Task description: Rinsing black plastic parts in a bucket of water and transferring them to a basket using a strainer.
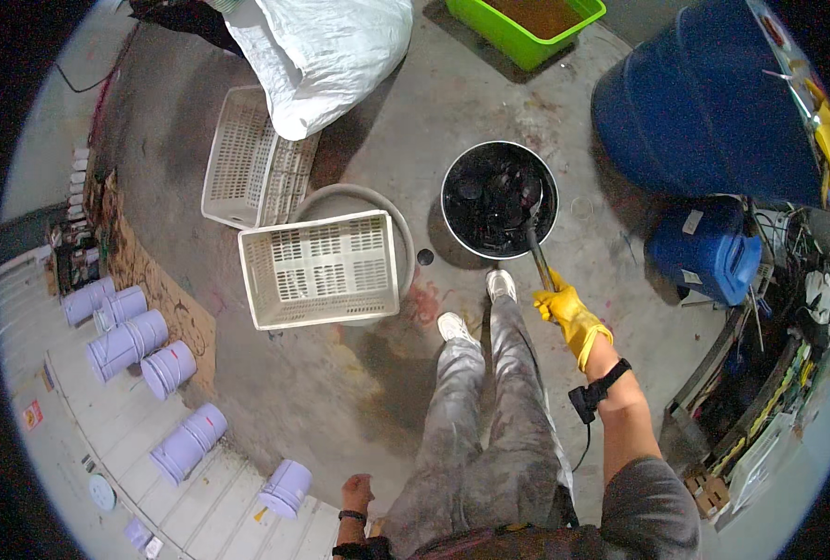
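Note:
My right hand (568, 313), in a yellow rubber glove, grips the handle of a long ladle (536, 245). Its scoop end rests inside a round metal pot (455, 227) full of dark glossy pieces in black liquid, standing on the concrete floor just ahead of my white shoes (501, 283). My left hand (355, 490) hangs bare at my side near the lower edge, fingers curled into a loose fist, holding nothing. It wears a dark wristband. A strap with a small black device sits on my right forearm.
A white perforated crate (320, 269) rests on a grey round basin (398, 221) to the left; a second crate (247, 159) lies behind it under a white sack (326, 51). Blue drum (704, 103), blue jerrycan (704, 250), green tub (518, 35). Several lavender buckets (130, 341) lie left.

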Demonstrator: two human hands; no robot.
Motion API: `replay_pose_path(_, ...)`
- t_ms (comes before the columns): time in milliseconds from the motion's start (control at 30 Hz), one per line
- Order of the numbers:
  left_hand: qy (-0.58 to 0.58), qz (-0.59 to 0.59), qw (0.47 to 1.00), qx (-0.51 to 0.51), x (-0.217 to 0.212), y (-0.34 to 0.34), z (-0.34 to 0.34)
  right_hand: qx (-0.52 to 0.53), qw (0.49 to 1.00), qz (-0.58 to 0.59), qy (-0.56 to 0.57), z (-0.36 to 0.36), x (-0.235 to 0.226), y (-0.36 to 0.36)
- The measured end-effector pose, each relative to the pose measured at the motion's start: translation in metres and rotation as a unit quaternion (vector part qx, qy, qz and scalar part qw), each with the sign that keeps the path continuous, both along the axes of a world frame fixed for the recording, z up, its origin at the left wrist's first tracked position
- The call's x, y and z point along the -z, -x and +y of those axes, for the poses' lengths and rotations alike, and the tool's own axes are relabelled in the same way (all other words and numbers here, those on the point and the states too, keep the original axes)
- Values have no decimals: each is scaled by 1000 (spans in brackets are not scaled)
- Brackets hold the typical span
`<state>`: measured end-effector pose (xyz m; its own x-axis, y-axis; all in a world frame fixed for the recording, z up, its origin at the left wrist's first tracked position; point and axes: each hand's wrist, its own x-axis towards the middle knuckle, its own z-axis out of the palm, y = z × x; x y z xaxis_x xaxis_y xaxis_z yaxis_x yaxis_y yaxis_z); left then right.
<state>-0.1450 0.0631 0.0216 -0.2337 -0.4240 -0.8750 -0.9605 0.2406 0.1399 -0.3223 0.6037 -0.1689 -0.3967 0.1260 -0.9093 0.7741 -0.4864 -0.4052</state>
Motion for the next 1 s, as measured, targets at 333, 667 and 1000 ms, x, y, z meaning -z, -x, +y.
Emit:
replay_pose_path(333,3,-24,1000,10,1,-5,-21,13,1000,-2,-7,-6,-3,-10)
replay_pose_path(667,-1,2,1000,1,-7,-15,3,11,999,26,16,7,5,-36)
replay_pose_path(1000,-20,12,998,-64,-12,-32,16,-30,999,29,12,28,-23,-44)
